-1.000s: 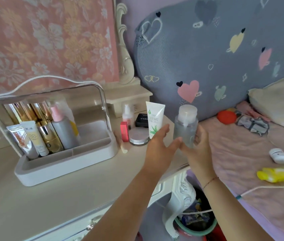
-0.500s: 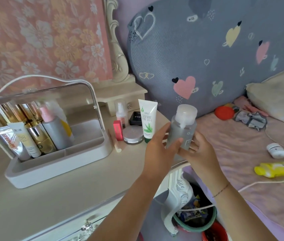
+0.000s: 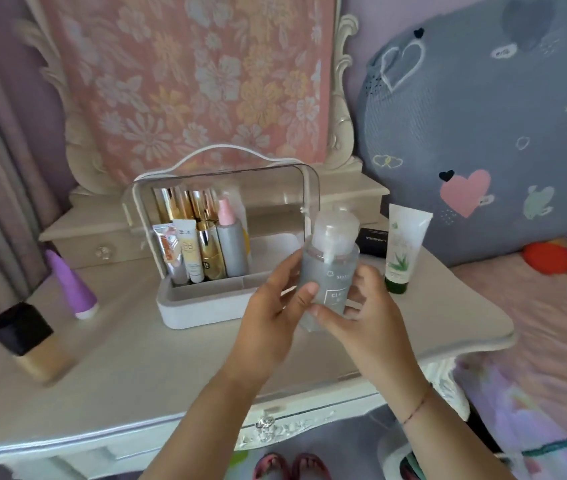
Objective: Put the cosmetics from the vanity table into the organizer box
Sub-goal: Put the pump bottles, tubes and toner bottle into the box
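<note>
A clear grey bottle with a white pump cap (image 3: 331, 258) is upright in the air just right of the organizer box (image 3: 199, 308). My left hand (image 3: 271, 317) grips its left side and my right hand (image 3: 361, 317) grips its lower right. The white box with a raised clear lid holds several tubes and bottles at its left end; its right part is hidden behind the bottle. A white aloe tube (image 3: 403, 247) and a black compact (image 3: 374, 240) stand on the vanity table (image 3: 136, 368) to the right.
A purple cone-shaped item (image 3: 70, 282) and a beige foundation bottle with a black cap (image 3: 29, 341) are at the table's left. A floral-covered mirror (image 3: 188, 81) rises behind the box. A bed with a heart-patterned headboard (image 3: 483, 133) lies to the right.
Both hands have carried the grey bottle leftward, from near the table's right edge to beside the organizer box. The camera has turned left, bringing the table's left side into view.
</note>
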